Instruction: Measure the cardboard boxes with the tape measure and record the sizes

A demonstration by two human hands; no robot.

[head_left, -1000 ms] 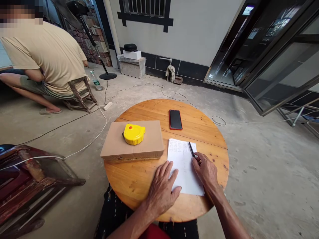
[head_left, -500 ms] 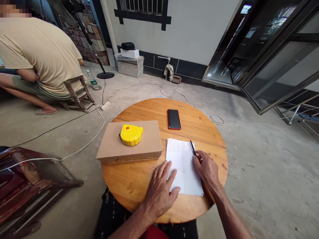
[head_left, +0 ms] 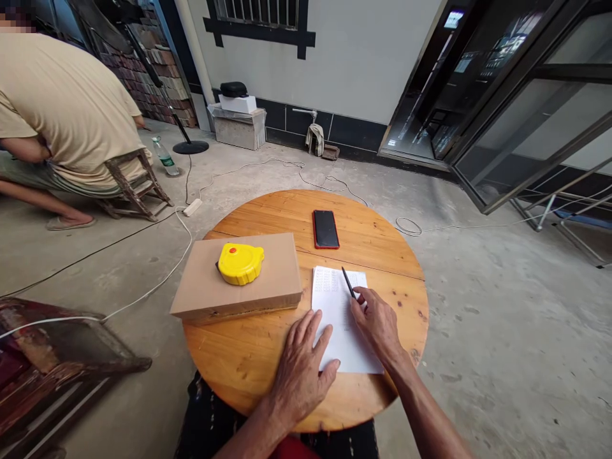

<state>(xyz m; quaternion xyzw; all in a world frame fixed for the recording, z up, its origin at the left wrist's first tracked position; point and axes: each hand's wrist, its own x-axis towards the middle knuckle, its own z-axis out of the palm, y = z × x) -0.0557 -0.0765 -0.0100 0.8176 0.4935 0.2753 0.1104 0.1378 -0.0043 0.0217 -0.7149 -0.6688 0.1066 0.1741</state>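
A white sheet of paper (head_left: 335,338) with rows of small writing across its top lies on the round wooden table (head_left: 382,255). My left hand (head_left: 303,363) rests flat with fingers spread, partly on the sheet's left edge and partly on the wood. In my right hand (head_left: 377,322) is a black pen (head_left: 348,282), gripped between thumb and fingers over the paper's right half. The pen's lower end is hidden by the hand. Left of the paper sits a brown cardboard box (head_left: 282,274), with a yellow tape measure (head_left: 240,263) on top.
A phone in a red case (head_left: 326,229) lies beyond the paper. At left, a person in a beige shirt (head_left: 71,115) sits on a wooden stool (head_left: 136,182), near a water bottle (head_left: 165,157). Cables and a white power strip (head_left: 192,208) cross the concrete floor.
My right hand has moved left over the paper with the pen. My left hand stays on the sheet's edge. The whole view has shifted slightly.
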